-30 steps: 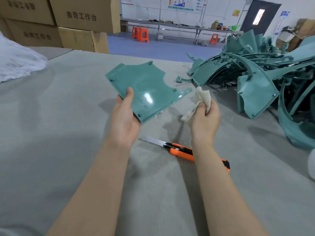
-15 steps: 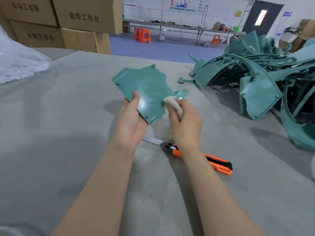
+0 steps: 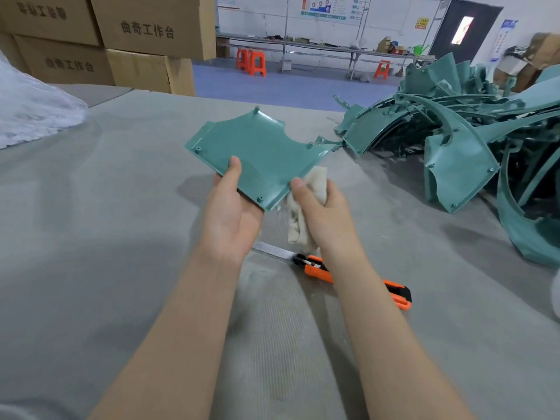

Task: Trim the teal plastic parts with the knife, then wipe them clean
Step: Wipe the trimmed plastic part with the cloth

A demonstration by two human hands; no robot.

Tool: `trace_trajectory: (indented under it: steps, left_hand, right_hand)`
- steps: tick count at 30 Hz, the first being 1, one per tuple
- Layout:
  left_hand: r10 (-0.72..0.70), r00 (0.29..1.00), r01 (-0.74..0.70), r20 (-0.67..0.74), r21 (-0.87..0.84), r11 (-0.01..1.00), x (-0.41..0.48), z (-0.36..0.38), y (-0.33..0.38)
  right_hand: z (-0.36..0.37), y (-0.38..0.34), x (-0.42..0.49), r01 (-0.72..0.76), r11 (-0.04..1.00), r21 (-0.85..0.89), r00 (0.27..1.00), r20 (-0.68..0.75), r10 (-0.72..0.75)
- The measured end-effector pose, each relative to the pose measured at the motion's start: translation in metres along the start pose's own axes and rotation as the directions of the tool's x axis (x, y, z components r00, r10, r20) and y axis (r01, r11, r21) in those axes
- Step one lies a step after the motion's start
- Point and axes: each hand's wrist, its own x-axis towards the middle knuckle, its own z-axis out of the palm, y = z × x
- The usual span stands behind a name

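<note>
One teal panel (image 3: pixel 257 150) held above the grey table (image 3: pixel 91 237), cloth (image 3: pixel 304 228) at its edge.
My left hand (image 3: pixel 231 213) grips its near corner, thumb on top; my right hand (image 3: pixel 321 216) clutches the bunched white cloth at its right edge. The knife (image 3: pixel 321 269) lies on the table under my right wrist.

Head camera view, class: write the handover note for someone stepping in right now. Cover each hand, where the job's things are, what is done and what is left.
Left hand: holds the teal part by its near edge, thumb on top, raised off the table.
Right hand: grips the cream cloth against the part's near right edge.
Knife: lies on the table under the right forearm, blade out, in neither hand.
Pile of teal parts: on the table, far right.
Done: trimming of this part looks finished, since the knife is down.
Left: finish wiping it, then work through the pile. I cannot tell which of those are trimmed.
</note>
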Motion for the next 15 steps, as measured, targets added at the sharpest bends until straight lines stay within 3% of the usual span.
trace_trajectory:
  steps: [4,9,12,15]
  left_hand:
    - [-0.063,0.992,0.050,0.108,0.113,0.992,0.000,-0.006,0.001]
    - [-0.089,0.989,0.044,0.120,0.333,0.942,-0.001,-0.011,-0.003]
    - [-0.063,0.992,0.029,0.110,0.289,0.957,-0.001,-0.009,-0.005]
    - [-0.040,0.999,0.038,0.007,0.149,0.988,-0.001,-0.005,-0.004]
  right_hand:
    - [0.000,-0.002,0.000,0.020,0.999,0.029,0.999,-0.050,-0.019]
    - [-0.016,-0.005,0.006,0.058,0.996,0.066,0.994,-0.100,-0.051]
    - [-0.017,-0.003,0.008,0.041,0.985,0.170,0.993,-0.116,-0.021]
    - [-0.020,0.000,0.010,0.012,0.982,0.186,0.988,-0.156,0.018]
